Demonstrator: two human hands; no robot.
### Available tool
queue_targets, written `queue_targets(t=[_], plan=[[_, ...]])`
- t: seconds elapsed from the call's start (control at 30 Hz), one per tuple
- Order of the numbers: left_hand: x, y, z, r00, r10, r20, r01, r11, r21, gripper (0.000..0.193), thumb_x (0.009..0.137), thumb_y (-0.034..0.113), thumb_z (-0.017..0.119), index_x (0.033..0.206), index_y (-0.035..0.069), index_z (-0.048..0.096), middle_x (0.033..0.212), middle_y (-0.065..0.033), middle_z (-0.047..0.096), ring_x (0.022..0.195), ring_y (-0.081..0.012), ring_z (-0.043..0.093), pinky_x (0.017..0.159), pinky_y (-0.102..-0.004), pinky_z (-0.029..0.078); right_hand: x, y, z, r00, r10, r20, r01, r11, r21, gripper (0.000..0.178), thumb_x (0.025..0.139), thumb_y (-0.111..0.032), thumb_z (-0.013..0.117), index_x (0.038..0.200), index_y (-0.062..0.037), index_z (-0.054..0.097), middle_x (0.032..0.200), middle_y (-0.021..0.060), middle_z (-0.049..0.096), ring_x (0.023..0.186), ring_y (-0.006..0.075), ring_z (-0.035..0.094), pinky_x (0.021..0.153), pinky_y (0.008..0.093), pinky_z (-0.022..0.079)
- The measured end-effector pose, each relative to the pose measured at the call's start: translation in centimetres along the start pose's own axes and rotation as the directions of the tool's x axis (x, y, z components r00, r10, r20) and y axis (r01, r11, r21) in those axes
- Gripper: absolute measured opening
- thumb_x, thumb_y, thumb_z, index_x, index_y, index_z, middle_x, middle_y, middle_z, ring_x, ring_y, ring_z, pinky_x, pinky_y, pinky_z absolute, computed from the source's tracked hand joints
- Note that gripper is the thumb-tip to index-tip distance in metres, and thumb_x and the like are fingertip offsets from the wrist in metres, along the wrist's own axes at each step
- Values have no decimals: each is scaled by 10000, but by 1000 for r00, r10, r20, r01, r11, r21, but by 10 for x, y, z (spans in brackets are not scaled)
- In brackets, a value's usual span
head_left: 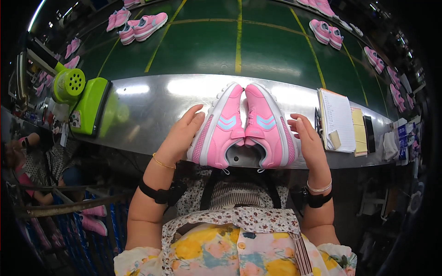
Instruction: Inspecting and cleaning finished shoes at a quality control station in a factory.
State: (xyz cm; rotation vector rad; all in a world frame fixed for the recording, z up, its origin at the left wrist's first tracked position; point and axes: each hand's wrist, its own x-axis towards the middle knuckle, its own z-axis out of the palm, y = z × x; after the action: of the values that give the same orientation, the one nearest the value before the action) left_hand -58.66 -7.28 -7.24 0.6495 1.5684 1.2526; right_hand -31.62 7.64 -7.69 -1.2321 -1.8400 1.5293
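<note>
While both shoes sit side by side, soles down and toes pointing to twelve o'clock, the pair of small pink trainers with white soles and pale blue chevrons [244, 126] rests on the polished steel bench ledge [152, 110] at centre frame. The left hand [177, 138] presses its open palm and fingers against the pair's nine o'clock flank; the right hand [307, 140] does the same at three o'clock, so the shoes are squeezed together between two flat hands, not gripped. Judging from this, the pairing and aligning looks done, and the pair has yet to reach the green conveyor belt [207, 46] at twelve o'clock, where other pink pairs [138, 25] lie. A lime-green machine [83, 99] stands at nine o'clock, a white notepad [337, 120] at three.
</note>
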Motion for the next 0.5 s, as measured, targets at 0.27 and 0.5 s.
queue_targets(t=[0.27,0.5], plan=[[11,-10,7,995,3,95,-2,1000,-13,524,975,284,424,1398,7,289,1271,-171,493,1103,-202,529,902,-326,458,9,13,13,982,51,181,-73,990,118,521,969,-333,432,1356,9,363,1250,147,513,1149,176,475,950,294,387],[17,-24,5,939,-28,342,302,543,-783,462,999,373,255,1292,57,419,1205,-143,541,1065,-281,564,904,-433,479,11,10,28,946,99,309,-324,341,883,415,993,-310,336,1282,-30,435,1209,162,548,1074,274,574,902,391,499]])
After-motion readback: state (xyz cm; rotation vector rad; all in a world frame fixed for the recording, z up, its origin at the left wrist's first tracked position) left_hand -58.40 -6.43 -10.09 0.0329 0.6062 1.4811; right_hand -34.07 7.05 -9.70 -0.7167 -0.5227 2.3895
